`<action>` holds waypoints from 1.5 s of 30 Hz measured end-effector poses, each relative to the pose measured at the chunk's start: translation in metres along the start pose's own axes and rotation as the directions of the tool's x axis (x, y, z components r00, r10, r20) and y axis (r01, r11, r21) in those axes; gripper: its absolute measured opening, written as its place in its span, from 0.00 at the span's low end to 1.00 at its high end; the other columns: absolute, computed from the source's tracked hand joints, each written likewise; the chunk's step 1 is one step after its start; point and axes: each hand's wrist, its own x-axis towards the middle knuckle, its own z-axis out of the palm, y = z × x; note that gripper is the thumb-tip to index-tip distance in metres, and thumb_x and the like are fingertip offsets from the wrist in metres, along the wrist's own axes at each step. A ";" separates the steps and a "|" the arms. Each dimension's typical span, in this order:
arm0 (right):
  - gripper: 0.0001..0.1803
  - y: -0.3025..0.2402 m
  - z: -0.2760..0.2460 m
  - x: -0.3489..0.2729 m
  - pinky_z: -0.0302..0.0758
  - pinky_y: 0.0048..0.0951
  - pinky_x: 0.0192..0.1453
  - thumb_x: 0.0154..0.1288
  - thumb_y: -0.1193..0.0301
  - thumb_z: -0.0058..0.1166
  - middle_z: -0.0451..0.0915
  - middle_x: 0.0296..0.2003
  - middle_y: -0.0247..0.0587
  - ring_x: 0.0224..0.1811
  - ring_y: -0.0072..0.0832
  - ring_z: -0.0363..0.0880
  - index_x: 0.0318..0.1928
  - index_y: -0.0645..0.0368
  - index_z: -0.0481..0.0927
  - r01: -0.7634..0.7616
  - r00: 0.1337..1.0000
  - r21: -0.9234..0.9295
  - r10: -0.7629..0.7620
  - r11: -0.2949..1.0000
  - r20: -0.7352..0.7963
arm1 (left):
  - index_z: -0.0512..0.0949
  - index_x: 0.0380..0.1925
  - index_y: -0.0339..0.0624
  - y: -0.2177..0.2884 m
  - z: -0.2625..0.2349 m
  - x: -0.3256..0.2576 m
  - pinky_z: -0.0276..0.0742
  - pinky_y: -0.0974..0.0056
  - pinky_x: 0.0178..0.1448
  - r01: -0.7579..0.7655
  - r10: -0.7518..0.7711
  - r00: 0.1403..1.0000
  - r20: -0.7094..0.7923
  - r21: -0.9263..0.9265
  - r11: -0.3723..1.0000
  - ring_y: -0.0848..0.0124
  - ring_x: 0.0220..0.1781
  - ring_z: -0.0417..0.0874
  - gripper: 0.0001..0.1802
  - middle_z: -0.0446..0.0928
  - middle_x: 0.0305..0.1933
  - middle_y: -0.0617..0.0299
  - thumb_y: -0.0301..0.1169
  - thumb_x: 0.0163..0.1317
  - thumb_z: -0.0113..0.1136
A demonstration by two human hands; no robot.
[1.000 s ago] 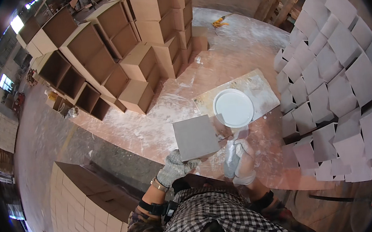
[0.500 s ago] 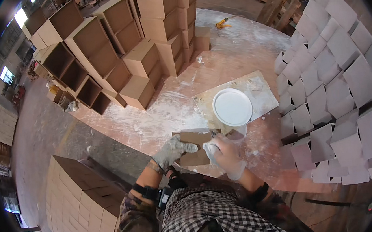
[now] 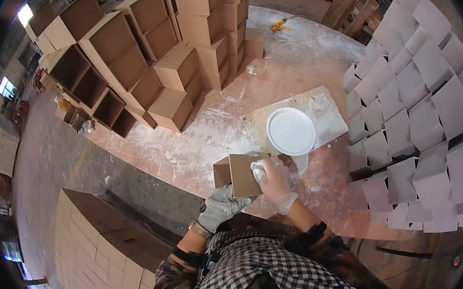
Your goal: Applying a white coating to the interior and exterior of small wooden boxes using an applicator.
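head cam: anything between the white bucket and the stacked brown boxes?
No object: only bare floor dusted with white powder lies between the white bucket and the stacked brown boxes, in the head view.

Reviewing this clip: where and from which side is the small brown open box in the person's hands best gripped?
Best by its side walls, from below and the person's left. The small brown box is tilted with its opening facing up and left, so its lower left edge is free. The left hand already supports it there, while the right hand covers its right side.
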 end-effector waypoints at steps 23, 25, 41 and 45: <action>0.16 0.033 -0.019 0.078 0.75 0.45 0.43 0.62 0.60 0.47 0.80 0.34 0.51 0.37 0.49 0.79 0.36 0.59 0.80 -0.212 0.807 -0.065 0.212 0.975 0.552 | 0.81 0.41 0.50 -0.010 0.014 0.008 0.77 0.57 0.40 -0.147 0.176 0.983 -0.059 0.332 0.932 0.55 0.39 0.81 0.16 0.81 0.36 0.55 0.42 0.54 0.67; 0.15 0.021 -0.019 0.053 0.74 0.46 0.43 0.62 0.61 0.45 0.81 0.35 0.51 0.38 0.50 0.79 0.37 0.58 0.80 -0.144 0.820 -0.096 0.173 0.985 0.546 | 0.81 0.42 0.50 -0.011 0.012 0.007 0.77 0.57 0.42 -0.118 0.156 0.984 -0.083 0.349 0.930 0.55 0.40 0.81 0.16 0.81 0.38 0.55 0.41 0.54 0.67; 0.11 -0.008 -0.017 0.000 0.72 0.48 0.46 0.60 0.67 0.43 0.80 0.37 0.49 0.41 0.51 0.77 0.35 0.56 0.78 0.040 0.881 -0.022 -0.025 0.999 0.472 | 0.80 0.44 0.49 -0.033 0.005 -0.005 0.77 0.55 0.44 -0.111 0.124 0.990 -0.060 0.190 0.976 0.53 0.44 0.80 0.17 0.81 0.41 0.54 0.45 0.59 0.61; 0.08 -0.008 -0.016 0.041 0.73 0.44 0.43 0.59 0.69 0.46 0.78 0.33 0.49 0.39 0.48 0.77 0.35 0.55 0.78 -0.038 0.931 -0.084 0.066 0.996 0.360 | 0.79 0.44 0.49 -0.034 0.007 -0.003 0.77 0.55 0.45 -0.127 0.135 0.990 -0.045 0.145 0.981 0.53 0.44 0.80 0.18 0.81 0.42 0.55 0.46 0.59 0.60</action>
